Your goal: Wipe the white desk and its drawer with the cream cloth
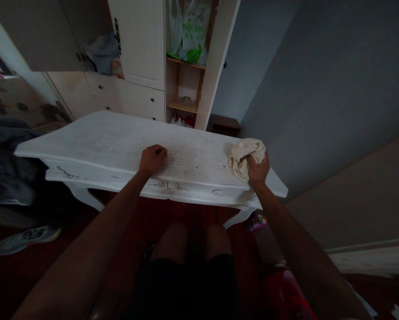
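Observation:
A bunched cream cloth (241,153) lies on the right end of a white table (119,133). My right hand (259,169) grips it, thumb and fingers pressed into its folds. Nearer the middle, my left hand (153,159) rests at the table's front part with its fingers curled in a loose fist; nothing shows in it. Greyish smudges cover much of the tabletop, and a few small dark specks lie between my hands. Carved ornaments and a round knob (217,192) mark the table's front face.
Behind the table stands a white wardrobe (142,44) with an open door, holding plastic bags (192,40) on a shelf. A grey wall (336,89) rises on the right. Dark clothes (9,164) are heaped at left, above a sneaker (26,240) on the red floor. A red item lies at lower right.

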`<action>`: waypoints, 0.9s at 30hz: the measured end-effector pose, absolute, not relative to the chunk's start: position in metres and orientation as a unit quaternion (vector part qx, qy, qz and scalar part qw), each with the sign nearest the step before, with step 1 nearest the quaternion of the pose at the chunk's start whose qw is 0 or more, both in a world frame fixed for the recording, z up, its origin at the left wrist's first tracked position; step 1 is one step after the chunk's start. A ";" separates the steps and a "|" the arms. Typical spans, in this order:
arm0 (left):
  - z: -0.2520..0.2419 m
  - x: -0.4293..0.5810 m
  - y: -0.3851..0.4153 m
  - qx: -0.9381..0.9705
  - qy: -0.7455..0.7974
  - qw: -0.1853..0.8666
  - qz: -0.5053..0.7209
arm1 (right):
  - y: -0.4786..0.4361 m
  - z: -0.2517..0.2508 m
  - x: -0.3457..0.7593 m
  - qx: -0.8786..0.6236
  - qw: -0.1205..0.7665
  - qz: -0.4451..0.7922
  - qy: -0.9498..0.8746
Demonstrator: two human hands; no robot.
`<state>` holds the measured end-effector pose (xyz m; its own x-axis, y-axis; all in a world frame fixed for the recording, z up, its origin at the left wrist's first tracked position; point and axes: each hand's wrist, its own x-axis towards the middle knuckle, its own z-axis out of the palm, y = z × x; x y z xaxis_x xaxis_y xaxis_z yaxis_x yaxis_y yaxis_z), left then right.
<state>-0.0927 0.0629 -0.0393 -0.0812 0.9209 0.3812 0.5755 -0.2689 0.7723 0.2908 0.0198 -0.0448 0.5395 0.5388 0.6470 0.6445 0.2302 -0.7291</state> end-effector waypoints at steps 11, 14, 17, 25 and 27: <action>-0.044 -0.094 0.066 0.651 0.579 0.180 0.456 | 0.020 -0.045 0.291 -0.607 0.632 -0.033 -0.480; -0.042 -0.094 0.066 0.650 0.584 0.176 0.453 | 0.020 -0.046 0.291 -0.613 0.629 -0.040 -0.476; -0.041 -0.093 0.065 0.654 0.581 0.176 0.452 | 0.020 -0.045 0.291 -0.609 0.633 -0.033 -0.477; -0.042 -0.094 0.064 0.659 0.570 0.171 0.459 | 0.020 -0.048 0.292 -0.609 0.632 -0.027 -0.479; -0.043 -0.095 0.064 0.660 0.572 0.174 0.455 | 0.019 -0.048 0.292 -0.614 0.622 -0.028 -0.485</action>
<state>-0.0947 0.0639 -0.0429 -0.0677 0.9137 0.4008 0.5967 -0.2848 0.7502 0.2920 0.0190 -0.0483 0.5281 0.5606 0.6378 0.6306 0.2441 -0.7367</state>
